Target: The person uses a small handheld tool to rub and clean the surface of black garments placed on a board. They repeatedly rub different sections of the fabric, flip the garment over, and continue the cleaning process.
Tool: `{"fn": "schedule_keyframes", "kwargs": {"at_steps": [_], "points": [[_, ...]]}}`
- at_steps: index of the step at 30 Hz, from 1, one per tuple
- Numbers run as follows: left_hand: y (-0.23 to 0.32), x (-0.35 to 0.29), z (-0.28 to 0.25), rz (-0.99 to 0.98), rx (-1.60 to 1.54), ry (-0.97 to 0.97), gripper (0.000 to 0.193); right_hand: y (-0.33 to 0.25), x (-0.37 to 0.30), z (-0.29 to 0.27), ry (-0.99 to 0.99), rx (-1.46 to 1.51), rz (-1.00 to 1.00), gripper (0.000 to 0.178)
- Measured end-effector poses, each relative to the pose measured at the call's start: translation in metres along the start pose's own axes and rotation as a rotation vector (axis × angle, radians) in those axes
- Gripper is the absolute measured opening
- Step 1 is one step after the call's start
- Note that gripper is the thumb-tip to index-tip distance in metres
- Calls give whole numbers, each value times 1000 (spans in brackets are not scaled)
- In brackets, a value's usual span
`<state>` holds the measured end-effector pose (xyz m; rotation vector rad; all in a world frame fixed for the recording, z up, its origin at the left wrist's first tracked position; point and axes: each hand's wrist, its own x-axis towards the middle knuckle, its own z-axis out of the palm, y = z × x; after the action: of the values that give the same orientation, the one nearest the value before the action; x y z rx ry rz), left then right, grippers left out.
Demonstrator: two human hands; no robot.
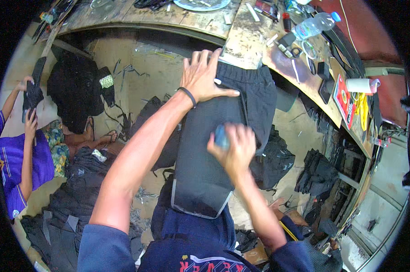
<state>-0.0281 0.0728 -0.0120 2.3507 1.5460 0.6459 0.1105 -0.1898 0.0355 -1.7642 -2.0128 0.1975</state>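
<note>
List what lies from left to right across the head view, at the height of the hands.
Seated person in purple → black cloth pile → left hand pressing the dark shorts → right hand holding a blue piece → workbench edge → white roll.

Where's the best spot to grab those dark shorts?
Probably the elastic waistband of the dark shorts, coming from the far end by the workbench. It is a thick gathered edge lying flat there, beside the left hand. The right hand holds something blue.
</note>
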Motion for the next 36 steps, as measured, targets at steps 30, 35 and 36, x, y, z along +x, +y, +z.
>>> {"fn": "schedule_keyframes", "kwargs": {"at_steps": [30,35,36], "points": [[168,-506,-135,-200,-1093,-1028,80,13,-392,-125,-643,856,1258,63],[248,-463,-15,64,-1245,-1189,84,46,-441,-213,-26,496,1523,64],[258,-455,22,-16,-1225,-1038,85,70,-439,-209,29,511,1359,69]]}}
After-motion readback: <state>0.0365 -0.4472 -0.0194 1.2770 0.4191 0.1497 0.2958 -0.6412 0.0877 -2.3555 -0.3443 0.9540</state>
